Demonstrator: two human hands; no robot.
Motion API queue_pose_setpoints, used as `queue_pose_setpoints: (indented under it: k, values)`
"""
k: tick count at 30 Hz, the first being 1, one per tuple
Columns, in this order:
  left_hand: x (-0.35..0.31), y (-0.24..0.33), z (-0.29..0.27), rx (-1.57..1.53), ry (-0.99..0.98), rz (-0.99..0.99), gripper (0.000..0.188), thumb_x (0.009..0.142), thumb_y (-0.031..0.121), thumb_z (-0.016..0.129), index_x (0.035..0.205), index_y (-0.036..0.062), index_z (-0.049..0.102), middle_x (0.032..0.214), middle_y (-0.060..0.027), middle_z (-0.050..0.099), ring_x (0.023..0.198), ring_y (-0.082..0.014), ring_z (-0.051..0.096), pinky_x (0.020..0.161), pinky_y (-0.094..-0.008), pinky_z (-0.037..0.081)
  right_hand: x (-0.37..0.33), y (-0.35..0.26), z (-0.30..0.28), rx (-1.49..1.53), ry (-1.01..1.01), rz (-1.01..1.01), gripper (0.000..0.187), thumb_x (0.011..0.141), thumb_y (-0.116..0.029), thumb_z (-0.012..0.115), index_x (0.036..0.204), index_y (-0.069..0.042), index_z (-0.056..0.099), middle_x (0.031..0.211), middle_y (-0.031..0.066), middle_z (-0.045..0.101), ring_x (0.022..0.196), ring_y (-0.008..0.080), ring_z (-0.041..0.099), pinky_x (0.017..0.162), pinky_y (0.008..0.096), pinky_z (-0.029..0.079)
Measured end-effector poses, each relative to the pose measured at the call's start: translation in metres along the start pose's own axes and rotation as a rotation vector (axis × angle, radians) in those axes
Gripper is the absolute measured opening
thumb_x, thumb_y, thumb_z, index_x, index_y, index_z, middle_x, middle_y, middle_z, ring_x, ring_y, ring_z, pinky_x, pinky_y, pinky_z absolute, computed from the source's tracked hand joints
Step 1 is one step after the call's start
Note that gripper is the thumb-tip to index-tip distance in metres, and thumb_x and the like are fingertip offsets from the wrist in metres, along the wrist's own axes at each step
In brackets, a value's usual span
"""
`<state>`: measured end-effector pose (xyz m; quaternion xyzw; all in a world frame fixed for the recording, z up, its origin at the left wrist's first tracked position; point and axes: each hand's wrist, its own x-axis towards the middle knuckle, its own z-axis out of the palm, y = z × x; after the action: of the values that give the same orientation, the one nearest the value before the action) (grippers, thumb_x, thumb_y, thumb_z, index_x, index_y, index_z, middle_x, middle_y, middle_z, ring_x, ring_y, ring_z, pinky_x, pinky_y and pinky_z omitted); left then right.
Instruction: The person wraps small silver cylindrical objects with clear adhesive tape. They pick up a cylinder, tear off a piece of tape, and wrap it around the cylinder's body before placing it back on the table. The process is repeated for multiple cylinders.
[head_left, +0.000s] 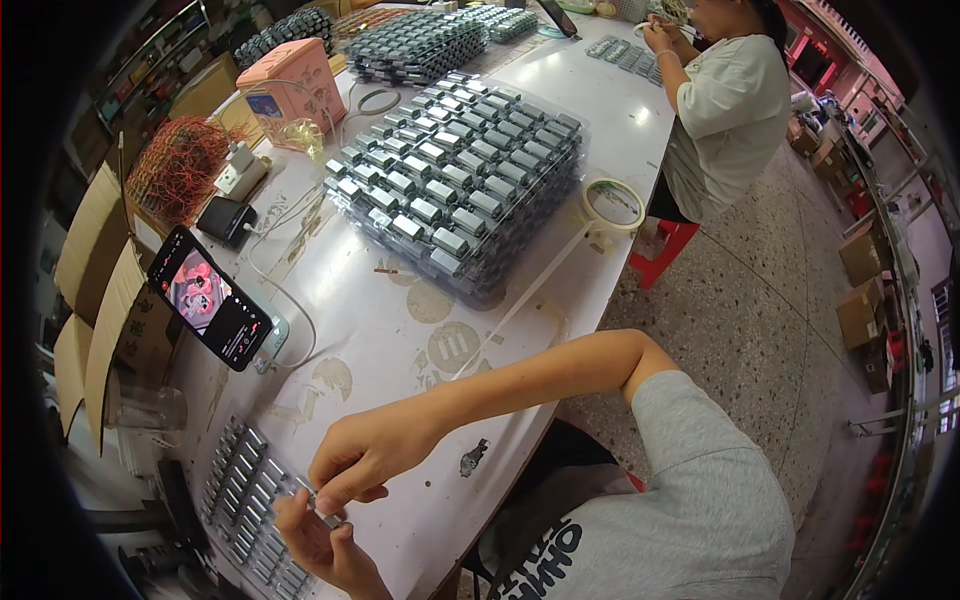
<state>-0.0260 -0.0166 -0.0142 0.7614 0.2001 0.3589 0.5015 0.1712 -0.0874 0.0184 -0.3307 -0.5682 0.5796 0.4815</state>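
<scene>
My right hand [370, 458] reaches in with a bent elbow, its thumb and fingers pinched over a small grey metal block [329, 519]. Just below, my left hand [325, 548] grips the same block between its thumb and curled fingers. Fingers cover most of the block, so its details are hidden. Beside both hands, at the lower left of the table, lie rows of similar metal blocks [250, 480], apparently set in a tray.
A tall stack of clear trays full of metal blocks [450, 180] stands mid-table, near a tape roll [613, 204]. A lit phone [212, 300] leans by a cardboard box [105, 290]. Behind are a pink bin [290, 95] and orange wires [178, 165]. A co-worker [735, 110] sits far right.
</scene>
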Motion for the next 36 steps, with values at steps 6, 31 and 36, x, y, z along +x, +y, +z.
queue_pose_setpoints:
  k: [6, 31, 36]
  values:
    - [0.003, -0.007, 0.023, -0.186, 0.121, 0.047, 0.061, 0.078, 0.048, 0.059, 0.117, 0.0022, 0.046, 0.113, -0.0093, 0.042, 0.108, -0.0211, 0.041, 0.094, -0.0381, 0.032, -0.003, 0.003, 0.011, 0.187, 0.050, -0.061, 0.032, 0.088, -0.032, 0.052, 0.075, -0.002, 0.057, 0.053, 0.0020, 0.049, 0.046, 0.0078, 0.043, 0.044, 0.0231, 0.033]
    - [0.031, 0.020, 0.001, 0.351, -0.069, 0.262, 0.047, 0.061, 0.003, 0.074, 0.104, 0.0024, 0.056, 0.094, -0.0082, 0.056, 0.082, -0.0180, 0.050, 0.071, -0.0284, 0.043, -0.008, -0.020, -0.007, -0.318, 0.272, 0.130, 0.018, 0.083, -0.018, 0.061, 0.079, -0.001, 0.059, 0.060, -0.0026, 0.048, 0.053, 0.0036, 0.036, 0.047, 0.0202, 0.027]
    - [0.032, 0.021, 0.001, 0.428, -0.116, 0.276, 0.047, 0.061, 0.005, 0.074, 0.105, 0.0025, 0.055, 0.094, -0.0085, 0.056, 0.082, -0.0188, 0.050, 0.072, -0.0289, 0.043, -0.010, -0.023, -0.007, -0.336, 0.294, 0.197, 0.015, 0.083, -0.015, 0.061, 0.081, -0.001, 0.058, 0.056, -0.0052, 0.040, 0.050, 0.0025, 0.030, 0.045, 0.0216, 0.023]
